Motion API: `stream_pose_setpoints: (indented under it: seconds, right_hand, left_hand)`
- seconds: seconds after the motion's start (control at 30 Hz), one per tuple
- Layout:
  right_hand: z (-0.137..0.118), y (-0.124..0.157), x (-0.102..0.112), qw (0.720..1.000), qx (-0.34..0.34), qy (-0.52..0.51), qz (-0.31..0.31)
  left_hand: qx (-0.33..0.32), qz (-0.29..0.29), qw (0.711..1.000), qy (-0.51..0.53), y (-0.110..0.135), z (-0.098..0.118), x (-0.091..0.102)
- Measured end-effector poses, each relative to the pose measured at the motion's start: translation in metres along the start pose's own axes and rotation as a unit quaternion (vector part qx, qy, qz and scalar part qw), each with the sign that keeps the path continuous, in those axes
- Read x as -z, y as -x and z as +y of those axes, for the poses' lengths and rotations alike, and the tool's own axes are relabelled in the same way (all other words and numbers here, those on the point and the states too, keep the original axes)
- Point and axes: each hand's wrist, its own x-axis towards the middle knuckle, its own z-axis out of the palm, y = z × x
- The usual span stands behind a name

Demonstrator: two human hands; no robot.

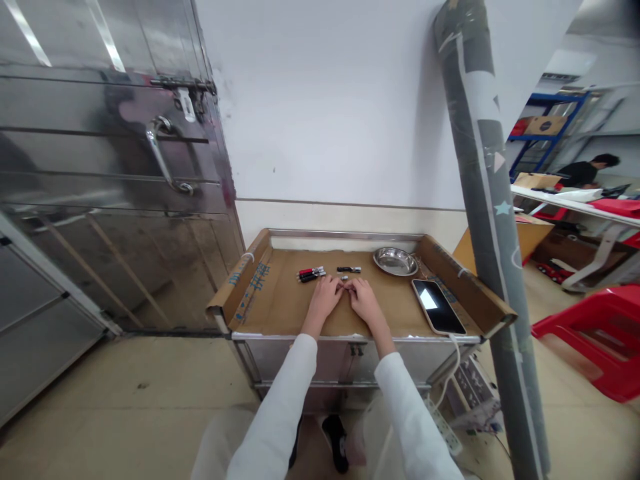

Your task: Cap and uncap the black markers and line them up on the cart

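My left hand (326,297) and my right hand (362,299) rest low over the cardboard-covered tabletop (287,307), fingertips brought together. The fingers of both are curled and pinched; whatever lies between them is too small and covered to name. Just beyond the fingertips shows a small pale piece (344,278). Close to my left hand lies a bundle of black and red marker-like pens (310,274) with light ends. A single black pen-like item (349,270) lies crosswise, farther back than both hands.
A round metal bowl (395,262) sits at the back right. In front of it lies a phone (438,307) with a white cable (455,360). Raised cardboard edges (465,280) border the table. A long wrapped roll (483,167) leans at the right; a red stool (600,333) stands beyond.
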Motion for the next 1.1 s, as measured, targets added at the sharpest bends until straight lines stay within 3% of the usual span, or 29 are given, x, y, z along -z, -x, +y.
stream_pose_setpoints:
  seconds: [0.8,1.1]
  right_hand:
    - [0.0064,0.0001,-0.0047,0.999,-0.020,-0.023,0.014]
    - [0.0097,-0.0008,-0.0075,0.999,-0.023,-0.032,0.016]
  left_hand:
    - [0.021,-0.008,0.997,0.067,-0.0001,0.0043,0.0049]
    - [0.024,-0.005,0.999,0.048,-0.0049,0.0031,0.0012]
